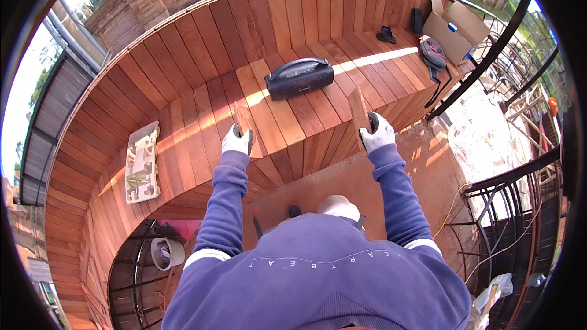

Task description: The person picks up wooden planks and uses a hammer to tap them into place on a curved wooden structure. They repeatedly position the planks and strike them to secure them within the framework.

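Note:
My left hand (237,141), in a white and dark work glove, is closed round the edge of a short reddish-brown wooden board (244,118). A second wooden board (358,110), held upright and slightly tilted, is gripped by my gloved right hand (379,132). Both boards are in front of me at the front edge of a curved wooden bench (202,116). Between and beyond them, a black portable speaker (299,78) with a carry handle stands on the bench seat. My fingers are partly hidden behind the boards and gloves.
On the bench's left lies a beige moulded tray (142,162). At the far right are an open cardboard box (455,27), a grey and black bag (433,54) and small black objects. Below left stands a white bucket (167,253); metal railings (489,201) and a yellow cable (451,211) are at right.

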`<control>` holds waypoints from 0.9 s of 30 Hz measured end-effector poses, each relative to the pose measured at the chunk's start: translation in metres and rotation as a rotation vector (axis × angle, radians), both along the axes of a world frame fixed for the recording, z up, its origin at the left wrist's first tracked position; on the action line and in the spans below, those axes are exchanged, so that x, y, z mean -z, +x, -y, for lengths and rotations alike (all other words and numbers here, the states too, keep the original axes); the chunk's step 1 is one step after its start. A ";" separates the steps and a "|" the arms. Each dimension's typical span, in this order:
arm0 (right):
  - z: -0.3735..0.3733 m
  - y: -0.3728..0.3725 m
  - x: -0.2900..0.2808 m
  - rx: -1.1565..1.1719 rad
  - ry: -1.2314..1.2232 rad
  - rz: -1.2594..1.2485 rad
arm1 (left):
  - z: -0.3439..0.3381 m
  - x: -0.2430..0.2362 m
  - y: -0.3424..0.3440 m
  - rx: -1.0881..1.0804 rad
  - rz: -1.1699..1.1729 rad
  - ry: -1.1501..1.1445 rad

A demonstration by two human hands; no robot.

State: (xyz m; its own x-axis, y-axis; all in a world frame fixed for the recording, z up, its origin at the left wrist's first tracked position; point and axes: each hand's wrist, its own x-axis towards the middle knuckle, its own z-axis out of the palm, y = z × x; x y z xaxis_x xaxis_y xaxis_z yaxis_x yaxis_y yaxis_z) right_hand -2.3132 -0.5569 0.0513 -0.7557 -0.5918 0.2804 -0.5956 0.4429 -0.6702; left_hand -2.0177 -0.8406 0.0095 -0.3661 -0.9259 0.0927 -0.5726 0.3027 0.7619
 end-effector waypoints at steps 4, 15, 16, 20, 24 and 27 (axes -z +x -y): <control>0.059 -0.062 0.011 -0.019 0.103 -0.093 | 0.028 -0.021 -0.049 -0.027 0.173 0.071; 0.149 -0.146 0.042 -0.192 0.387 -0.072 | 0.038 0.006 -0.086 -0.180 0.422 0.048; 0.152 -0.148 0.043 -0.211 0.424 -0.068 | 0.038 0.003 -0.087 -0.159 0.439 0.177; 0.156 -0.163 0.036 -0.235 0.573 -0.004 | 0.042 -0.014 -0.095 -0.069 0.451 0.303; 0.164 -0.166 0.026 -0.289 0.635 0.017 | 0.040 -0.012 -0.095 -0.156 0.425 0.305; 0.163 -0.161 0.038 -0.284 0.565 -0.018 | 0.038 -0.001 -0.094 -0.138 0.483 0.225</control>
State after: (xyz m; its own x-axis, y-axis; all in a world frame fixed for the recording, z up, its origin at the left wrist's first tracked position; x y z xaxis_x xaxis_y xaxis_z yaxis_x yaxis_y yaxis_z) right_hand -2.4741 -0.7200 0.0132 -0.5453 -0.8291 -0.1234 -0.7509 0.5486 -0.3677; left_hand -2.1119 -0.8789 0.0103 -0.1923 -0.9460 -0.2612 -0.8959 0.0606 0.4402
